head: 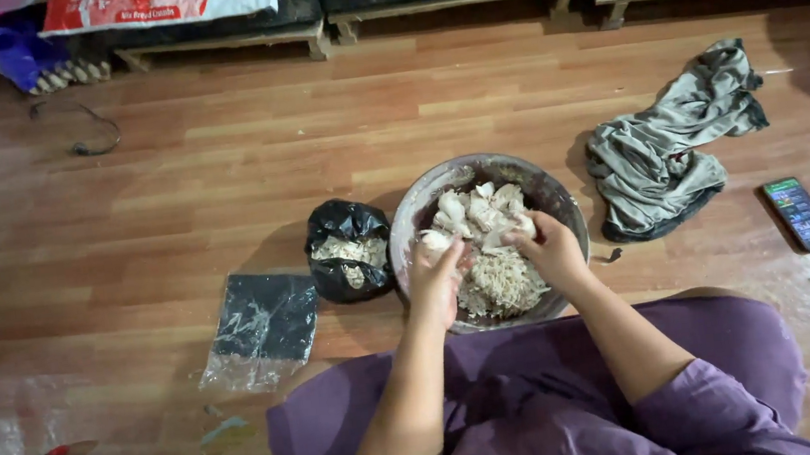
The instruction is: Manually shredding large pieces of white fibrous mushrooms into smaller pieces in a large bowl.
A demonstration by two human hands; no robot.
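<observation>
A round metal bowl (563,203) stands on the wooden floor in front of my knees. It holds pale chunks of white food at the back and a heap of shredded pale strands (503,282) at the front. My left hand (436,279) reaches into the bowl's left side, fingers closed around a white chunk (434,240). Over the bowl's middle, my right hand (550,247) pinches another pale piece (522,225) at its fingertips. Both forearms come up from my lap, which is draped in purple cloth.
A black plastic bag (345,226) with pale scraps inside sits just left of the bowl. A flat dark plastic sheet (263,325) lies further left. A crumpled grey cloth (663,155) and a phone (801,213) lie to the right. Low wooden pallets with sacks line the far edge.
</observation>
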